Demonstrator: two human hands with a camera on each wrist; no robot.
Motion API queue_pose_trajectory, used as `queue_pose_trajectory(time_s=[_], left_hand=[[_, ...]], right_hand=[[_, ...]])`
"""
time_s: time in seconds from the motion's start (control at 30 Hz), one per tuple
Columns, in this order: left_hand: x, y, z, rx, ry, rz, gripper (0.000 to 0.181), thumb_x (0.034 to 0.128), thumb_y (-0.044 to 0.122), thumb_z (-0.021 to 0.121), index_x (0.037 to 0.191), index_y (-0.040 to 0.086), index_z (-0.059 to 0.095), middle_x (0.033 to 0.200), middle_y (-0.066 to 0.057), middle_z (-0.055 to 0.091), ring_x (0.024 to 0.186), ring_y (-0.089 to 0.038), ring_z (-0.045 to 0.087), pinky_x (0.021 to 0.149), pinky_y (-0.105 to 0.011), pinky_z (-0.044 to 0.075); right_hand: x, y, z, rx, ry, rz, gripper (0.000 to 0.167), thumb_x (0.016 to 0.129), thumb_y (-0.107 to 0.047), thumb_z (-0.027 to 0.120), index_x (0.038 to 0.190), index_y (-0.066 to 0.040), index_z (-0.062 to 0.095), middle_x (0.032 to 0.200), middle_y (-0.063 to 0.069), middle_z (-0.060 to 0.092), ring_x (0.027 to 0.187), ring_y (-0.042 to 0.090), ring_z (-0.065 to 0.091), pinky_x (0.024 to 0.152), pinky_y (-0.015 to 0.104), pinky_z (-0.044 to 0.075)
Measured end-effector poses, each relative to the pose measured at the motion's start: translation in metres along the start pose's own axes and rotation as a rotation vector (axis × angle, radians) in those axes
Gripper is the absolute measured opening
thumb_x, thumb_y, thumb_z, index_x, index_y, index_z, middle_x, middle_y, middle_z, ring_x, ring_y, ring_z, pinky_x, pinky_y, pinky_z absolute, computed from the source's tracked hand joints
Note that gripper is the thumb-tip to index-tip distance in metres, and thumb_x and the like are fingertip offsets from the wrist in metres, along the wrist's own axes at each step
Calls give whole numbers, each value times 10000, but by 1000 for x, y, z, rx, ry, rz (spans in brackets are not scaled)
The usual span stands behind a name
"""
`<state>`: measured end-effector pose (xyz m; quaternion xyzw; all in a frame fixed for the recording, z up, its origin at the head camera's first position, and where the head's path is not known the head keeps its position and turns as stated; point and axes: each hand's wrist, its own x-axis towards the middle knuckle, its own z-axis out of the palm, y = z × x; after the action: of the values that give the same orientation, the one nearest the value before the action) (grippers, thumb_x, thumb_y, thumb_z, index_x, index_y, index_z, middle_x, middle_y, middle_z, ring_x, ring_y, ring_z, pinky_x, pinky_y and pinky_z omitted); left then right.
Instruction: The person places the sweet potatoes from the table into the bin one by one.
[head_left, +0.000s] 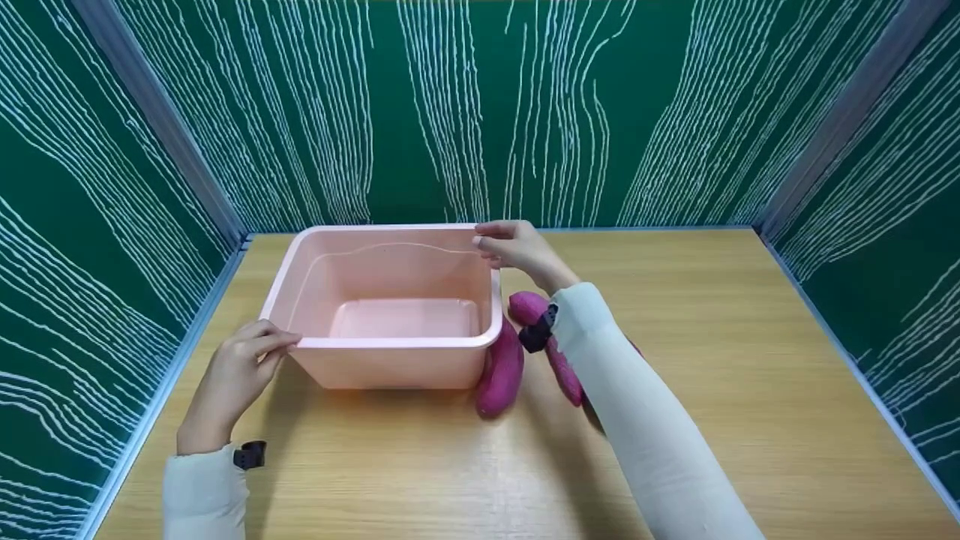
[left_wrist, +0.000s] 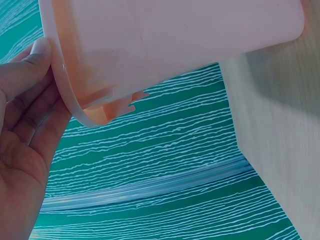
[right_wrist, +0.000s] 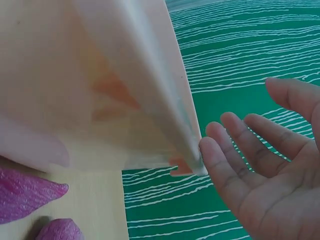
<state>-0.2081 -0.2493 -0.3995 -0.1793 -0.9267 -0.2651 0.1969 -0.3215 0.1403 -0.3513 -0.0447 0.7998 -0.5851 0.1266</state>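
Note:
A pink plastic tub [head_left: 405, 364] stands at the left of the table, its inside bare. At its near left corner my left hand [head_left: 238, 371] pinches the rim, thumb on one side and fingers on the other in the left wrist view. My right hand [head_left: 525, 251] is at the far right corner; its fingers [right_wrist: 217, 160] are spread and loosely bent, one fingertip at the rim. Beside the tub's right wall lies a purple sweet potato [head_left: 501, 379]. A second sweet potato [head_left: 566, 375] lies further right, partly behind my right wrist. Whether the tub's base sits flat, I cannot tell.
More produce, including a dark piece [head_left: 592, 416], peeks out from under my right forearm, mostly hidden. Green walls [head_left: 510, 112] with white wavy lines enclose the wooden table [head_left: 750, 375] at the back and sides. Metal edging [head_left: 847, 356] runs along the table's border.

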Motion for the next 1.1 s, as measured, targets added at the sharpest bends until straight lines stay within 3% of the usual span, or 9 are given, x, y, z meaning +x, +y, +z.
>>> queue_pose_trajectory(time_s=[0.5, 1.1], left_hand=[[-1, 0, 0, 0, -13, -19, 249, 795, -65, 721, 1022, 32, 748, 1006, -145, 677, 1032, -377, 615, 848, -532, 529], [-1, -1, 0, 1, -4, -13, 244, 781, -80, 727, 1003, 18, 750, 984, -138, 676, 1017, -377, 635, 849, -512, 533]], right_hand=[[-15, 24, -19, -35, 27, -31, 477, 950, -292, 601, 1377, -100, 507, 1364, 102, 549, 1211, 276, 538, 1035, 427, 493], [-43, 74, -54, -1, 67, 45, 557, 949, -340, 597, 1421, -90, 443, 1399, 111, 507, 1286, 270, 484, 1098, 417, 432]])
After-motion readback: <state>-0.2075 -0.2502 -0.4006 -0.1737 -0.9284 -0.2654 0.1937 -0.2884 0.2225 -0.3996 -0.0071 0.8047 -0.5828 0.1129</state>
